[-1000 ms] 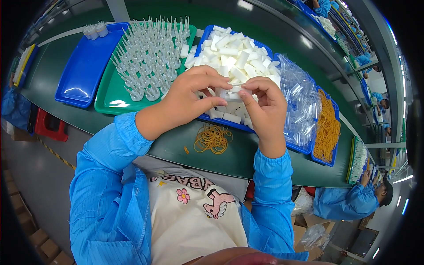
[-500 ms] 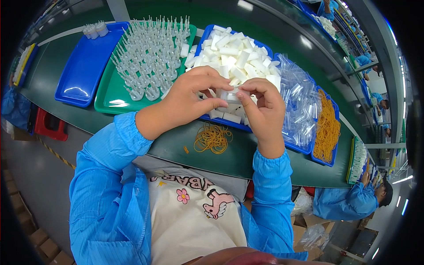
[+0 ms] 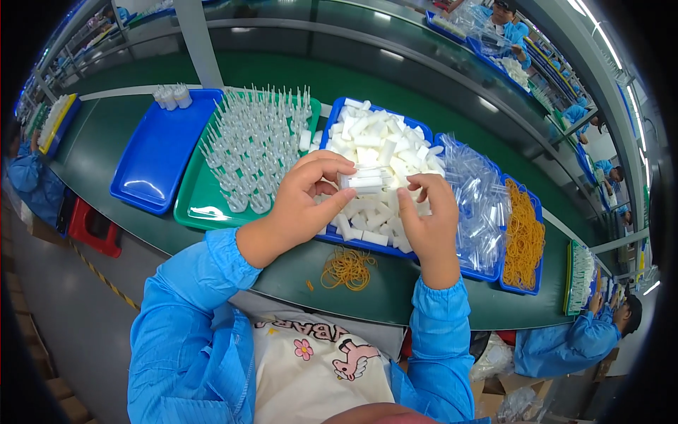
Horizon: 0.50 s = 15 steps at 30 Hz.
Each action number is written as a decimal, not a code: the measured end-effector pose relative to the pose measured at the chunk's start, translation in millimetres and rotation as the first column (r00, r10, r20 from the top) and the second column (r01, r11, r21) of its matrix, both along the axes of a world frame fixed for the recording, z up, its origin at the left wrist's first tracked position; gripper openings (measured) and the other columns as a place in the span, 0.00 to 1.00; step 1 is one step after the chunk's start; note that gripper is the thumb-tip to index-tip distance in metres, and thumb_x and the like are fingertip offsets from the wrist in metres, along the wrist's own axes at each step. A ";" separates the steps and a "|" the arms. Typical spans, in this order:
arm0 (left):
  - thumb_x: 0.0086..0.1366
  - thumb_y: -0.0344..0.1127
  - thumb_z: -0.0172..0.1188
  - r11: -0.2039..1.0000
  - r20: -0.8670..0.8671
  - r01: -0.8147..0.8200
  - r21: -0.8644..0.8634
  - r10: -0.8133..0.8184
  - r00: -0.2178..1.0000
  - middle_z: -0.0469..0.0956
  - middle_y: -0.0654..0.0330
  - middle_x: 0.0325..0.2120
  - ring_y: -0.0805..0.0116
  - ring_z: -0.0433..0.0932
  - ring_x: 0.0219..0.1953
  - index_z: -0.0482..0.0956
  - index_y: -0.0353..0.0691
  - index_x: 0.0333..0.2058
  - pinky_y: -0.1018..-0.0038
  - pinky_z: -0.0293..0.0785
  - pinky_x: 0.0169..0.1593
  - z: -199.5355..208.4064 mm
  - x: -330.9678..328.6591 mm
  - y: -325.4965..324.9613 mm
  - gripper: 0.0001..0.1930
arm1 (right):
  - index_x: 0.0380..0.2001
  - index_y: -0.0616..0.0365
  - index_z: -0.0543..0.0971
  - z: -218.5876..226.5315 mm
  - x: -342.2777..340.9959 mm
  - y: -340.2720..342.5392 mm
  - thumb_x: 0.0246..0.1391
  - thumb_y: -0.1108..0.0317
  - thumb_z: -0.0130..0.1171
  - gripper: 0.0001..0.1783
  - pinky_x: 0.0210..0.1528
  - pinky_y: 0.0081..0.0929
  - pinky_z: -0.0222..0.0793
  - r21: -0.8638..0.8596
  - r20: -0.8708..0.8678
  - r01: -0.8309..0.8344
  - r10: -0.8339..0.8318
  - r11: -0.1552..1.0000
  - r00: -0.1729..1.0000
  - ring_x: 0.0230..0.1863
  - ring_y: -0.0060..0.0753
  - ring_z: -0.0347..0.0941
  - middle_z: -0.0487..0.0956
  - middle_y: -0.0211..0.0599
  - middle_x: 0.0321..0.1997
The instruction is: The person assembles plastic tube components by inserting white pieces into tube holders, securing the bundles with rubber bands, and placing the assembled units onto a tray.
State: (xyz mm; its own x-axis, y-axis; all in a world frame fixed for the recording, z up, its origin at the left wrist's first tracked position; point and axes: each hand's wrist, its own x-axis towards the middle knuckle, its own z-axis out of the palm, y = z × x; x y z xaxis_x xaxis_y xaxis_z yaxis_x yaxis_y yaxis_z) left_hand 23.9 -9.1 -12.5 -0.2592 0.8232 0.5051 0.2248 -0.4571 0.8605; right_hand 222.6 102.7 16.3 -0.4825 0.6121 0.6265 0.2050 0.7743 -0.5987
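Observation:
My left hand (image 3: pixel 300 201) pinches a small bundle of clear plastic tubes with white pieces (image 3: pixel 366 181) between thumb and fingertips. It is held level above the blue tray of white foam blocks (image 3: pixel 385 145). How many pieces are in the bundle I cannot tell. Just to its right, my right hand (image 3: pixel 432 219) is open, thumb and fingers apart and nothing between them. A loose heap of tan rubber bands (image 3: pixel 349 269) lies on the table in front of that tray.
Left of the foam stands a green tray (image 3: pixel 192 205) of upright clear pieces with thin stems, then a blue tray (image 3: pixel 152 166) with several white bundles. To the right are clear tubes (image 3: pixel 473 205) and more rubber bands (image 3: pixel 523 237) in blue trays. A co-worker (image 3: pixel 572 343) sits at right.
My right hand has let go of the bundle and moved off to the right with its fingers spread. My left hand keeps hold. The whole view has shifted, so the table sits lower.

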 end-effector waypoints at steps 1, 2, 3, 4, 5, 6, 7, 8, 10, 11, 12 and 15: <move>0.59 0.18 0.62 1.000 0.053 0.009 0.004 -0.010 0.999 0.70 0.56 0.51 0.69 0.74 0.49 0.77 0.36 0.47 0.76 0.79 0.45 -2.4 0.4 1.7 0.17 | 0.38 0.60 0.78 3.0 2.2 -0.5 0.48 0.70 0.68 0.13 0.39 0.35 0.69 0.121 0.179 0.059 -0.081 0.991 0.981 0.36 0.42 0.74 0.77 0.41 0.36; 0.60 0.17 0.60 1.000 0.107 0.019 0.008 -0.020 0.994 0.68 0.56 0.52 0.70 0.74 0.50 0.75 0.36 0.48 0.76 0.78 0.46 -4.2 0.9 3.1 0.17 | 0.38 0.60 0.78 3.4 2.9 -0.9 0.46 0.68 0.69 0.16 0.39 0.38 0.70 0.171 0.246 0.080 -0.121 0.982 0.962 0.37 0.47 0.73 0.77 0.43 0.36; 0.60 0.17 0.60 1.000 0.099 0.023 0.013 -0.025 0.995 0.68 0.56 0.52 0.70 0.74 0.50 0.75 0.36 0.48 0.76 0.78 0.46 -5.2 1.6 4.3 0.17 | 0.38 0.60 0.78 3.4 2.1 -0.5 0.46 0.68 0.69 0.16 0.39 0.38 0.70 0.175 0.237 0.085 -0.126 0.981 0.963 0.37 0.47 0.73 0.77 0.43 0.36; 0.60 0.18 0.61 0.999 0.118 0.010 0.038 -0.014 0.993 0.69 0.57 0.51 0.72 0.74 0.47 0.76 0.36 0.47 0.78 0.78 0.44 -5.7 2.4 6.2 0.16 | 0.39 0.60 0.79 2.9 1.0 -0.4 0.45 0.68 0.69 0.17 0.39 0.39 0.70 0.210 0.274 0.072 -0.129 0.975 0.953 0.36 0.48 0.73 0.77 0.43 0.35; 0.59 0.20 0.63 0.998 0.139 -0.003 0.062 -0.006 0.990 0.70 0.57 0.50 0.74 0.75 0.44 0.77 0.37 0.47 0.79 0.78 0.41 -6.0 3.4 7.6 0.16 | 0.39 0.60 0.79 2.5 0.1 -0.7 0.45 0.67 0.69 0.17 0.38 0.40 0.70 0.243 0.311 0.059 -0.135 0.968 0.941 0.36 0.48 0.73 0.77 0.43 0.35; 0.59 0.20 0.63 0.998 0.133 0.006 0.065 -0.015 0.991 0.70 0.57 0.50 0.74 0.75 0.44 0.77 0.37 0.47 0.79 0.78 0.41 -6.3 3.7 8.0 0.16 | 0.39 0.60 0.79 2.3 -0.6 -1.5 0.45 0.67 0.69 0.17 0.38 0.40 0.70 0.246 0.305 0.069 -0.144 0.967 0.941 0.36 0.48 0.73 0.77 0.43 0.35; 0.59 0.19 0.62 0.998 0.120 -0.005 0.064 -0.003 0.993 0.70 0.57 0.50 0.73 0.75 0.44 0.77 0.36 0.46 0.79 0.78 0.41 -6.1 2.7 7.9 0.16 | 0.39 0.60 0.79 2.7 -1.7 -2.0 0.44 0.68 0.70 0.17 0.38 0.40 0.69 0.254 0.325 0.052 -0.136 0.966 0.936 0.36 0.48 0.72 0.77 0.42 0.34; 0.59 0.19 0.62 0.998 0.108 -0.016 0.064 0.009 0.994 0.70 0.56 0.50 0.73 0.75 0.44 0.77 0.36 0.46 0.79 0.78 0.41 -5.9 2.0 7.9 0.15 | 0.38 0.60 0.79 3.0 -2.4 -2.5 0.43 0.68 0.70 0.18 0.37 0.41 0.69 0.260 0.346 0.036 -0.128 0.965 0.930 0.36 0.48 0.72 0.77 0.42 0.34; 0.59 0.19 0.62 0.998 0.111 -0.014 0.057 0.007 0.994 0.70 0.56 0.50 0.73 0.75 0.44 0.77 0.36 0.45 0.80 0.78 0.41 -6.1 1.4 8.1 0.15 | 0.38 0.60 0.78 2.9 -2.6 -2.8 0.43 0.69 0.70 0.17 0.37 0.41 0.68 0.283 0.355 0.017 -0.121 0.959 0.927 0.35 0.48 0.71 0.76 0.41 0.33; 0.59 0.19 0.62 0.999 0.120 -0.021 0.047 0.016 0.993 0.70 0.56 0.50 0.73 0.75 0.44 0.76 0.36 0.45 0.80 0.78 0.41 -6.5 1.1 8.5 0.14 | 0.37 0.59 0.78 2.3 -2.7 -2.8 0.42 0.70 0.69 0.17 0.36 0.41 0.68 0.301 0.371 -0.012 -0.105 0.953 0.923 0.35 0.47 0.71 0.76 0.41 0.33; 0.59 0.19 0.62 0.999 0.115 -0.012 0.049 0.007 0.993 0.70 0.56 0.50 0.73 0.75 0.44 0.76 0.36 0.45 0.80 0.78 0.41 -7.0 0.9 9.2 0.14 | 0.37 0.59 0.78 0.9 -2.8 -2.3 0.42 0.70 0.69 0.17 0.36 0.41 0.68 0.303 0.367 -0.003 -0.114 0.953 0.923 0.35 0.47 0.71 0.76 0.41 0.33; 0.60 0.19 0.61 0.999 0.120 -0.011 0.046 0.006 0.993 0.70 0.56 0.50 0.74 0.75 0.44 0.76 0.36 0.44 0.80 0.78 0.41 -6.3 0.4 8.9 0.14 | 0.37 0.59 0.78 -1.2 -2.9 -2.0 0.42 0.72 0.68 0.15 0.37 0.41 0.68 0.288 0.382 -0.028 -0.088 0.957 0.920 0.35 0.47 0.70 0.76 0.41 0.32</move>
State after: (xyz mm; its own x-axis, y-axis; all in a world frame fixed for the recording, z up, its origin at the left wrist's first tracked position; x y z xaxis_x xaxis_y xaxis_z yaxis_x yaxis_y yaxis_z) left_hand 24.3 -0.2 -18.8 -0.3269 0.7972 0.5076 0.1256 -0.4957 0.8594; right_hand 219.7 100.7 15.1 -0.7061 0.4557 0.5420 0.4013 0.8882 -0.2239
